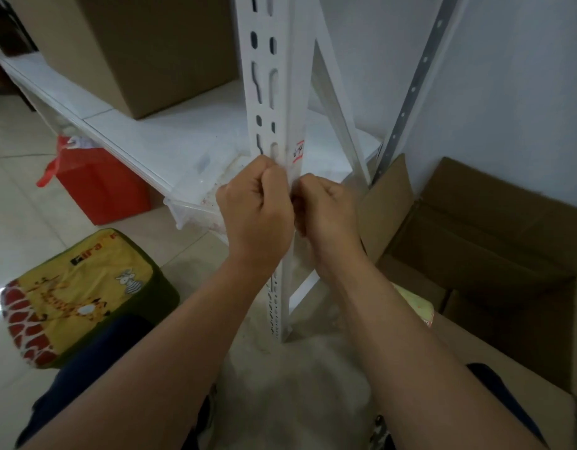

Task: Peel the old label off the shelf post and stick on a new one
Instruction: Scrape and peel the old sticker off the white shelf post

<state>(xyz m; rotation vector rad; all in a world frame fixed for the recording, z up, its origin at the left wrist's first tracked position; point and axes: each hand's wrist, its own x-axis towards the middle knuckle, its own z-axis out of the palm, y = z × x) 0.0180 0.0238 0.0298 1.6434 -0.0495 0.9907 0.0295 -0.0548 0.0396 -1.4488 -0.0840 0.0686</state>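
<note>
A white slotted shelf post (274, 92) stands upright in the middle of the view. On its right face sits a small white label (298, 151) with a red border and dark handwriting. Just below the label, my left hand (257, 206) is curled against the post's front edge. My right hand (326, 209) is curled against the same edge from the right, fingertips meeting those of the left. What the fingertips pinch is hidden between the two hands.
A white shelf board (170, 138) carries a large cardboard box (144, 50). A red bag (95, 186) and a yellow giraffe-print cushion (76, 297) lie on the tiled floor at left. Open cardboard boxes (475, 235) stand at right against the wall.
</note>
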